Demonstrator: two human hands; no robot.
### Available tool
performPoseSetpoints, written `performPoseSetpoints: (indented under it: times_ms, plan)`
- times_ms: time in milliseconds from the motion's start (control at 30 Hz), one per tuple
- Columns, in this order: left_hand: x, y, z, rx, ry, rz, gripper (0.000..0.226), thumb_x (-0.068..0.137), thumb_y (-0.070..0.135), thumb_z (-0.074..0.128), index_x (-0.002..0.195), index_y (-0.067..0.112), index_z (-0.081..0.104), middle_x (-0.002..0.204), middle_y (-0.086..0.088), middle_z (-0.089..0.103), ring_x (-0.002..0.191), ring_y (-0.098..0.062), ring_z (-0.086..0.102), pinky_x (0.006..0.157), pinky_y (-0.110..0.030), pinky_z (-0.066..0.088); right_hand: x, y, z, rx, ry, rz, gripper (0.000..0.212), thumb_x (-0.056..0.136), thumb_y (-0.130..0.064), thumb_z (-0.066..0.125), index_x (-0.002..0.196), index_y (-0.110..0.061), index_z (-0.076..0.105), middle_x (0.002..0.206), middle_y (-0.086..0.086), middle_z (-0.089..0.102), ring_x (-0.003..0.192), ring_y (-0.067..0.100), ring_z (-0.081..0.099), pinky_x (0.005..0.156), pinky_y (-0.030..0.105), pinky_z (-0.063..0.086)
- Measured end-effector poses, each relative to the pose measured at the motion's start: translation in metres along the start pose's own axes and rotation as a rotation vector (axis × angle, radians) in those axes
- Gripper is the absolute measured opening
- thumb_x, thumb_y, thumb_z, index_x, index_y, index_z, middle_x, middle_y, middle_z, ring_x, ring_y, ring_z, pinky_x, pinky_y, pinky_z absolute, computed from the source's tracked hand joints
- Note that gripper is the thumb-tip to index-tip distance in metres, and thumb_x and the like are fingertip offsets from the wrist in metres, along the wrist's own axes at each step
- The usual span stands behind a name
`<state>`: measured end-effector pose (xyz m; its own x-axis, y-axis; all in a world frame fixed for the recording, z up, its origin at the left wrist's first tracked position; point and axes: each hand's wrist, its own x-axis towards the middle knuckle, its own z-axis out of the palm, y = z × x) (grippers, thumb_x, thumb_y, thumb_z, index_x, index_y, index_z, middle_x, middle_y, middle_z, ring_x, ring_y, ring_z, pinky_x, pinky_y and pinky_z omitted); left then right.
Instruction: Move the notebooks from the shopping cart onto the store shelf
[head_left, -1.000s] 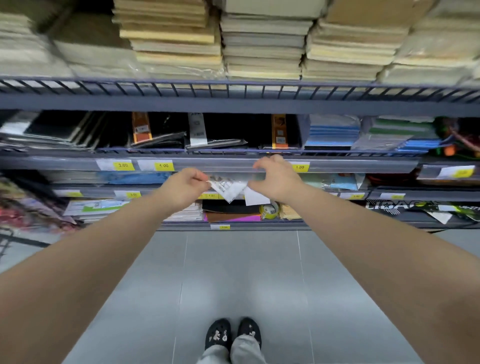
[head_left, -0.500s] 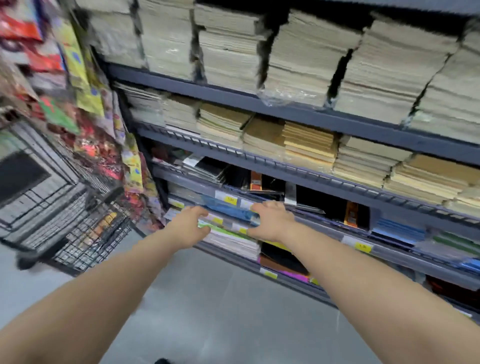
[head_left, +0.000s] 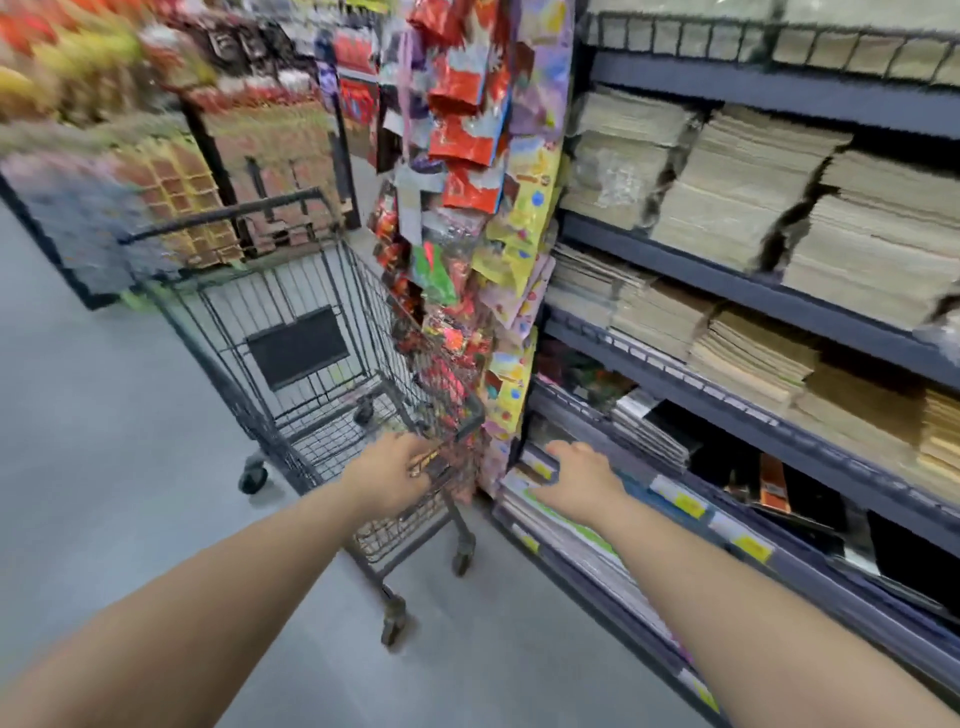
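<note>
Showing as dark matt wire metal, the shopping cart (head_left: 291, 332), with a flat black panel (head_left: 297, 347) of plastic look on its end wall and rubbery-looking black wheels (head_left: 253, 478). Gleaming glossy and crinkled like foil or plastic film, the hanging packets (head_left: 462, 130); looking like plain matt paper, the beige and brown notebook stacks (head_left: 753, 358). Appearing as smooth grey-blue painted metal, the store shelf (head_left: 737, 283), and lying smooth with a dull sheen, the grey floor (head_left: 104, 415).
</note>
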<state>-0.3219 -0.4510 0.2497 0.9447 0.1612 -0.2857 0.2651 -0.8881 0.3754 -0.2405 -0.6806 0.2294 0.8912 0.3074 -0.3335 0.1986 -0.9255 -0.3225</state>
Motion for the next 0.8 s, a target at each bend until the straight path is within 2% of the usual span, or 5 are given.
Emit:
performPoseSetpoints:
  times_ms: [133, 333, 467, 600, 800]
  plan:
    - [0.006, -0.053, -0.014, -0.039, 0.012, -0.04, 0.048, 0.092, 0.032, 0.052, 0.136, 0.016, 0.043, 0.142, -0.007, 0.04, 0.13, -0.025, 0.04, 0.108, -0.037, 0.035, 0.026, -0.054, 0.024, -0.007, -0.027, -0.063, 0.066, 0.084, -0.049, 0.056, 0.141, -0.024, 0.034, 0.137, 0.009, 0.043, 0.124, 0.031, 0.043, 0.094, 0.04, 0.045]
    - [0.03, -0.103, -0.012, -0.114, -0.019, -0.103, 0.045, 0.09, 0.028, 0.055, 0.133, 0.021, 0.045, 0.144, -0.004, 0.037, 0.13, -0.022, 0.04, 0.106, -0.035, 0.034, 0.065, -0.101, 0.056, 0.073, -0.04, -0.068, 0.053, 0.084, -0.037, 0.055, 0.132, -0.02, 0.044, 0.12, 0.008, 0.051, 0.107, 0.028, 0.052, 0.086, 0.037, 0.049]
    - [0.065, -0.127, -0.013, -0.141, -0.051, -0.095, 0.043, 0.09, 0.027, 0.056, 0.132, 0.022, 0.047, 0.14, -0.002, 0.042, 0.128, -0.018, 0.042, 0.107, -0.033, 0.035, 0.108, -0.12, 0.064, 0.002, -0.012, -0.111, 0.052, 0.088, -0.036, 0.053, 0.136, -0.021, 0.041, 0.132, 0.008, 0.048, 0.124, 0.03, 0.041, 0.093, 0.038, 0.043]
    - [0.111, -0.148, -0.024, -0.197, -0.065, -0.111, 0.039, 0.091, 0.029, 0.054, 0.13, 0.024, 0.049, 0.138, 0.001, 0.046, 0.123, -0.015, 0.048, 0.105, -0.031, 0.039, 0.16, -0.139, 0.066, -0.019, -0.04, -0.135, 0.049, 0.088, -0.034, 0.053, 0.134, -0.02, 0.042, 0.132, 0.008, 0.048, 0.123, 0.029, 0.043, 0.094, 0.04, 0.044]
    - [0.178, -0.176, -0.029, -0.23, -0.121, -0.129, 0.04, 0.091, 0.029, 0.055, 0.13, 0.026, 0.049, 0.141, 0.002, 0.045, 0.127, -0.014, 0.045, 0.109, -0.034, 0.037, 0.225, -0.165, 0.083, 0.025, -0.129, -0.075, 0.049, 0.091, -0.033, 0.052, 0.136, -0.021, 0.04, 0.135, 0.004, 0.045, 0.125, 0.025, 0.041, 0.099, 0.041, 0.041]
